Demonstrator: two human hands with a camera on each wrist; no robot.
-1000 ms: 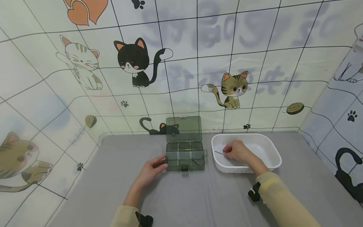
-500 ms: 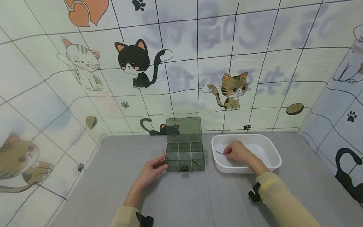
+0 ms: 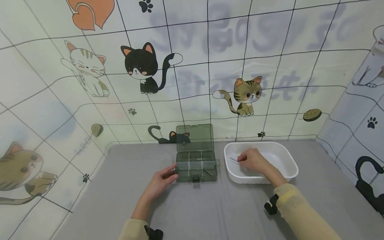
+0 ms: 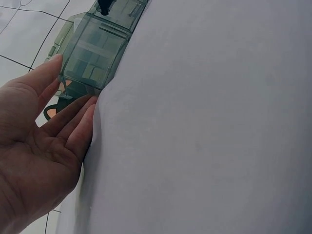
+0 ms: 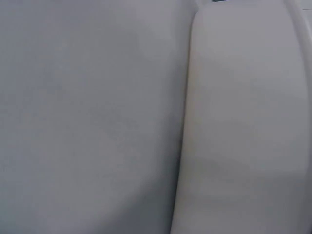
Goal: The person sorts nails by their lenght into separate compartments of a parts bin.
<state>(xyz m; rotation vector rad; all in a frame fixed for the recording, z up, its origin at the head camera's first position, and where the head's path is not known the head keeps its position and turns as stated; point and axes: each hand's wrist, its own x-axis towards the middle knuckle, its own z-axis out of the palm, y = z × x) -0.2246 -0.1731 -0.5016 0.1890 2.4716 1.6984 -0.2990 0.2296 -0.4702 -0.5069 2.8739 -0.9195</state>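
Observation:
In the head view my right hand reaches into a white tray and pinches a thin metal pin-like stick. The stick points up and to the left; its far end is free. My left hand touches the left side of a clear green compartment box, whose lid is raised at the back. Several thin metal sticks lie in its front right compartment. Thumb and fingers of my left hand stay fairly straight beside the box in the left wrist view.
The right wrist view shows only the tray's outer wall and the grey cloth; the right fingers are hidden there. Behind the box and tray rises a curtain with printed cats. The tray stands just right of the box.
The right hand has shifted the metal stick slightly to the right inside the tray and tilted it a little more. The left hand and the box hold their places.

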